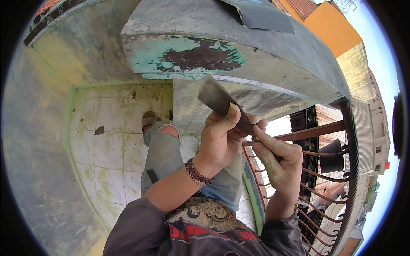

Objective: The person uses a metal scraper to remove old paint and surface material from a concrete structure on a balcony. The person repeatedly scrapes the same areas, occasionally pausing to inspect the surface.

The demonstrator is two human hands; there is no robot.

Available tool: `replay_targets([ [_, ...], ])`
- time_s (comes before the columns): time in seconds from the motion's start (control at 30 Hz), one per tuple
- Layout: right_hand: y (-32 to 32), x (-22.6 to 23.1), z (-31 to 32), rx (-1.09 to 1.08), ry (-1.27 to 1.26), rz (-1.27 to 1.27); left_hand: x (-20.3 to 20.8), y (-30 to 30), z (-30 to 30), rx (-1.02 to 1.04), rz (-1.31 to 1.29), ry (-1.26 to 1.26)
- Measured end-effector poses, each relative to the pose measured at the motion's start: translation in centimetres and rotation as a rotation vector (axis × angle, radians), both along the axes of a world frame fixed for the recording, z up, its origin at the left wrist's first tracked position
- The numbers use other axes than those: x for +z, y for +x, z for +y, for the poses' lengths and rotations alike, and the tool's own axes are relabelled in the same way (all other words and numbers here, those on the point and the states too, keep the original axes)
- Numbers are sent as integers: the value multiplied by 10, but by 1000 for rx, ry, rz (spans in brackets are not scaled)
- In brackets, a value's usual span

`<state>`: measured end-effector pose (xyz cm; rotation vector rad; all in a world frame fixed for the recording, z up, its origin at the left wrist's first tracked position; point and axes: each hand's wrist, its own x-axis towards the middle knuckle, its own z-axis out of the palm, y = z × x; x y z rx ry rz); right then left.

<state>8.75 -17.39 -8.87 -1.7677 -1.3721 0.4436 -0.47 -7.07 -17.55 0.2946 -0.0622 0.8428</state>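
A scraper (214, 96) with a flat grey blade is held up in front of me, tilted with its wide end toward the upper left. My left hand (220, 141) is closed round the blade's lower part, thumb lying on its face. My right hand (279, 160) pinches the narrow end of the scraper; its handle is mostly hidden by the fingers. Just beyond the blade's tip is a grey concrete ledge (294, 57), whose front face bears a patch of flaking teal and dark brown paint (198, 55).
A dark sheet (265, 19) lies on top of the ledge. To the right runs a metal railing (351, 141) with curved bars, and a black pot (332, 156) hangs beyond it. Stained white floor tiles (109, 147) and a weathered wall (38, 141) are at the left.
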Motion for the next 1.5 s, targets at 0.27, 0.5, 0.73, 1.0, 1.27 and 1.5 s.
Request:
replay_targets([
  [0.27,2,6,-5,-45,-38,103,10,1,-1,-31,48,21],
  [0.5,1,8,-9,-56,-57,131,12,1,-4,-50,57,-21],
  [0.73,6,8,-4,-3,-94,107,5,3,-5,59,49,-26],
  [1.0,10,6,-4,5,-90,253,19,2,-6,57,174,-15],
  [1.27,14,4,-9,-30,-141,369,22,-1,-9,53,205,-18],
  [1.5,17,1,-8,16,-123,478,25,-1,-10,105,202,-44],
])
